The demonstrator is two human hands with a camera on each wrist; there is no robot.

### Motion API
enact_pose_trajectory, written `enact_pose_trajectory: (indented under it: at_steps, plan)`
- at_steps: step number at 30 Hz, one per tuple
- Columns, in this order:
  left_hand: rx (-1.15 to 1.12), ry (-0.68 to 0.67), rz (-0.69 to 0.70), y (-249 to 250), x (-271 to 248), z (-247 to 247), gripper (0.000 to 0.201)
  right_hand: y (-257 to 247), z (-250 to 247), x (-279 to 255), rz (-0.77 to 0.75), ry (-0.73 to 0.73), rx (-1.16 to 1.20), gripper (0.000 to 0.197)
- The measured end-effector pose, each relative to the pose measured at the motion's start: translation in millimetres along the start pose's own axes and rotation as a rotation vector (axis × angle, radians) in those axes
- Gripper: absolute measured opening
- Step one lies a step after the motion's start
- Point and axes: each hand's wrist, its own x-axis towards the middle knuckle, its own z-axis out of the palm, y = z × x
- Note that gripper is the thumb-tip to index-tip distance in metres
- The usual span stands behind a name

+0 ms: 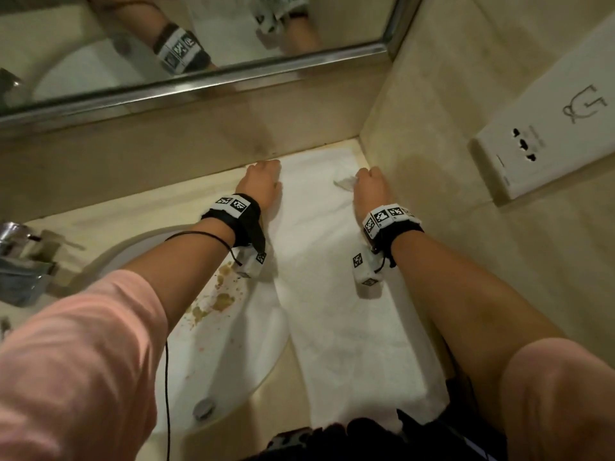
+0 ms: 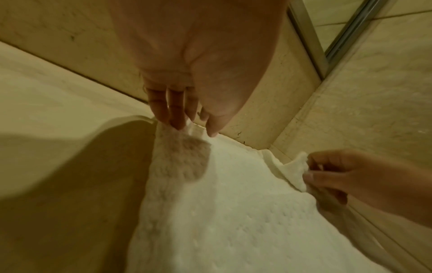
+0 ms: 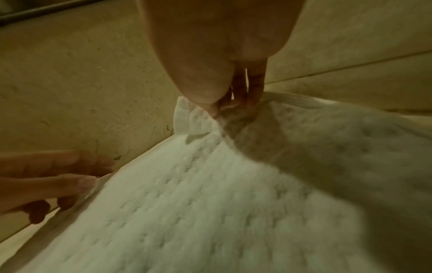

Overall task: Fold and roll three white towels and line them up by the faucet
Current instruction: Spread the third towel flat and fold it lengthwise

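Observation:
One white towel (image 1: 332, 294) lies spread flat on the counter to the right of the sink, running from the back wall to the front edge. My left hand (image 1: 264, 176) pinches its far left corner against the back wall; in the left wrist view the left hand (image 2: 195, 130) has fingers and thumb closed on that corner of the towel (image 2: 222, 212). My right hand (image 1: 366, 178) pinches the far right corner, which stands up as a small crumpled flap. In the right wrist view the right hand (image 3: 216, 110) holds this flap of the towel (image 3: 210, 203). No other towel is in view.
A chrome faucet (image 1: 20, 251) stands at the far left behind the white sink (image 1: 213, 354), whose bowl has brown stains. A mirror (image 1: 166, 44) runs along the back wall. The right wall, close to the towel, carries a socket plate (image 1: 532, 144).

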Motion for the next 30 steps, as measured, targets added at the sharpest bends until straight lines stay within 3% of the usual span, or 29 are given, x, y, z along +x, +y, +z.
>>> enact_pose_trajectory:
  at_steps: [4,9,13,15,18,21,24,26,30]
  plan:
    - [0.022,-0.005,-0.082,5.9,1.6,-7.2,0.037,-5.5,-7.6,6.5,-0.050,0.096,-0.007,0.023]
    - [0.085,0.000,-0.085,5.8,-5.2,-24.2,0.051,-19.4,-12.8,8.6,-0.130,0.251,0.077,0.025]
    - [-0.149,0.135,-0.032,-8.7,-9.9,-39.7,0.037,-30.6,-20.2,18.1,0.189,0.200,0.535,0.028]
    - [-0.250,0.210,-0.026,-17.0,-12.8,-46.0,0.030,-30.9,-23.6,24.6,0.323,0.176,0.593,0.029]
    - [-0.382,0.307,-0.085,-26.5,-20.0,-48.2,0.025,-34.4,-23.7,35.2,0.335,0.142,0.583,0.030]
    - [-0.422,0.364,-0.132,-35.1,-22.3,-38.9,0.015,-40.0,-16.4,45.2,0.359,0.014,0.554,0.033]
    - [-0.307,0.260,-0.150,-41.6,-20.4,-24.5,0.017,-44.2,-9.8,46.9,0.437,-0.101,0.512,0.036]
    - [-0.253,0.204,-0.141,-42.5,-20.6,-16.7,0.026,-46.0,-4.0,45.2,0.451,-0.072,0.528,0.037]
    - [-0.296,0.259,-0.176,-43.2,-20.3,-12.5,0.033,-47.9,11.0,37.3,0.383,0.050,0.524,0.038]
